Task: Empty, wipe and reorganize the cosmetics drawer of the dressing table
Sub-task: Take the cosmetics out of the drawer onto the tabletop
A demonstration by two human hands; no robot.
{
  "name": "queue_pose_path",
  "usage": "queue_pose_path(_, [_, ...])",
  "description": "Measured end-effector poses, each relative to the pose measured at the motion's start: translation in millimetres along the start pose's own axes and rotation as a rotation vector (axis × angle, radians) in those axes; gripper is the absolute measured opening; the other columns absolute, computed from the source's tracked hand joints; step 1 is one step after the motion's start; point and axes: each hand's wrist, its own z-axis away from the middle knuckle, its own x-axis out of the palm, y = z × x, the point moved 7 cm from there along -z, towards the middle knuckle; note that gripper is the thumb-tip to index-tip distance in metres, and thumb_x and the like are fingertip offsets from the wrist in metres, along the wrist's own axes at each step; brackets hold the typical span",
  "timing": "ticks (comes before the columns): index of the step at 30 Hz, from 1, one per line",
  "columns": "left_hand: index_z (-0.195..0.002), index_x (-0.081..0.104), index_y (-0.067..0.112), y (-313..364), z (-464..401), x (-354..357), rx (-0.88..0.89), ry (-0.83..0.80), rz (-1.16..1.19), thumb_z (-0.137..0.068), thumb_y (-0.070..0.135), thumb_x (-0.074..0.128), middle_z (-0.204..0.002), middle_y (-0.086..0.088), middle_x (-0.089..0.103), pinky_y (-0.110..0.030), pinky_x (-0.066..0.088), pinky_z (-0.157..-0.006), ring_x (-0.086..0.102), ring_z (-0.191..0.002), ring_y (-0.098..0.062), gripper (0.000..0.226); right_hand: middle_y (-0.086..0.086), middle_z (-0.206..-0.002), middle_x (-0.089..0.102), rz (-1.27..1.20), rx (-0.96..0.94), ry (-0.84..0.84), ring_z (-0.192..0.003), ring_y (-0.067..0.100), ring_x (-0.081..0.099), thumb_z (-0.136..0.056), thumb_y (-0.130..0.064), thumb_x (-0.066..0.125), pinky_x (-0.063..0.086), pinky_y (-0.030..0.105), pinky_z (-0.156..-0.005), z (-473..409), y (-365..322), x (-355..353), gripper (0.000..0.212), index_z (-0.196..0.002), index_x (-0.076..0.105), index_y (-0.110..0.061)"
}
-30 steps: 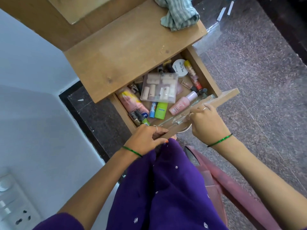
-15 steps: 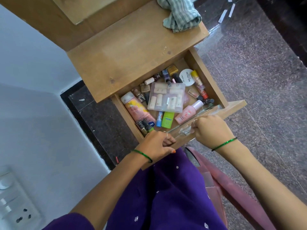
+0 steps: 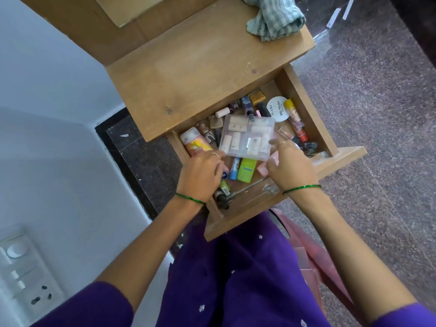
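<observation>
In the head view, the fingers [image 3: 215,155] of the left hand [image 3: 200,177] curl at the near left edge of a clear plastic case [image 3: 247,138], while the fingers [image 3: 278,144] of the right hand [image 3: 291,169] curl round its near right corner, so both hands appear to grip the case, though the exact contact on the left is partly hidden. Half a second ago both hands were on the front panel of the drawer [image 3: 304,107]; now they have let go of it and reached inside. The drawer itself stands further out from under the table [image 3: 200,74] than it did a second ago, showing more of its contents. The case, filled with small pale tubes, lies on top of the clutter in the middle of the drawer. Around it lie a round white nail polish tub [image 3: 278,109], a pink-and-yellow bottle [image 3: 194,143], a green tube [image 3: 246,169] and a blue stick [image 3: 234,168]. A striped cloth [image 3: 274,18] sits bunched on the far right of the table, where it lay before.
</observation>
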Motion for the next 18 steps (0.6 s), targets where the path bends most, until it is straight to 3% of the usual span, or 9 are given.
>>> queue_pose_path(3, [-0.108,0.065,0.002,-12.3,-17.9,-9.5,0.027,0.030,-0.180,-0.083,0.002,0.060,-0.111,-0.017,0.064,-0.041,0.054,-0.083,0.060,-0.103,-0.031,0.026,0.017,-0.112,0.062,-0.133,0.142,-0.046,-0.107,0.035,0.056,-0.085,-0.014,0.052,0.050,0.042,-0.084,-12.7,5.8,14.7,0.043,-0.127,0.044,-0.006])
queue_pose_path(7, [-0.137,0.040,0.003,-29.7,-34.9,-2.8,-0.058,-0.138,-0.455,-0.086,0.020,0.060,-0.139,-0.015,0.041,-0.041,0.038,-0.100,0.042,-0.124,-0.031,0.057,0.019,-0.114,0.059,-0.278,0.280,-0.081,-0.106,0.036,0.057,-0.086,-0.014,0.058,0.046,0.038,-0.080,-23.6,4.3,23.9,0.045,-0.123,0.037,0.001])
queue_pose_path(10, [-0.147,0.020,0.002,-38.6,-38.4,5.6,-0.091,-0.235,-0.596,-0.090,0.022,0.054,-0.150,-0.014,0.026,-0.040,0.028,-0.108,0.029,-0.135,-0.030,0.070,0.019,-0.114,0.059,-0.369,0.343,-0.034,-0.106,0.034,0.057,-0.086,-0.023,0.062,0.047,0.039,-0.085,-27.7,8.6,24.1,0.048,-0.122,0.040,0.002])
queue_pose_path(13, [-0.146,0.023,0.005,-42.2,-45.4,6.2,-0.055,-0.271,-0.672,-0.090,0.015,0.052,-0.150,-0.010,0.023,-0.039,0.034,-0.102,0.032,-0.131,-0.030,0.064,0.016,-0.107,0.064,-0.602,0.388,0.011,-0.099,0.031,0.061,-0.085,-0.028,0.065,0.049,0.044,-0.088,-33.3,15.6,28.7,0.021,-0.088,0.050,-0.014])
queue_pose_path(14, [-0.144,0.027,0.007,-43.6,-48.3,6.8,-0.045,-0.297,-0.683,-0.091,0.014,0.050,-0.149,-0.009,0.024,-0.039,0.036,-0.099,0.033,-0.129,-0.029,0.059,0.015,-0.104,0.066,-0.658,0.396,0.003,-0.096,0.030,0.062,-0.085,-0.029,0.065,0.050,0.045,-0.088,-35.5,16.7,31.8,0.021,-0.079,0.048,-0.018])
queue_pose_path(16, [-0.140,0.034,0.010,-46.6,-53.8,9.9,-0.042,-0.349,-0.698,-0.090,0.012,0.050,-0.145,-0.008,0.028,-0.038,0.038,-0.096,0.034,-0.128,-0.028,0.052,0.011,-0.101,0.067,-0.732,0.404,-0.017,-0.095,0.028,0.064,-0.085,-0.030,0.064,0.051,0.046,-0.088,-40.7,20.5,40.4,0.020,-0.081,0.049,-0.018])
queue_pose_path(18, [-0.138,0.036,0.011,-47.9,-60.4,14.2,-0.020,-0.390,-0.717,-0.087,0.012,0.056,-0.141,-0.006,0.032,-0.037,0.038,-0.097,0.033,-0.128,-0.027,0.055,0.010,-0.104,0.067,-0.833,0.399,-0.027,-0.094,0.024,0.065,-0.086,-0.029,0.064,0.053,0.044,-0.087,-45.6,22.9,45.1,0.023,-0.098,0.053,-0.012])
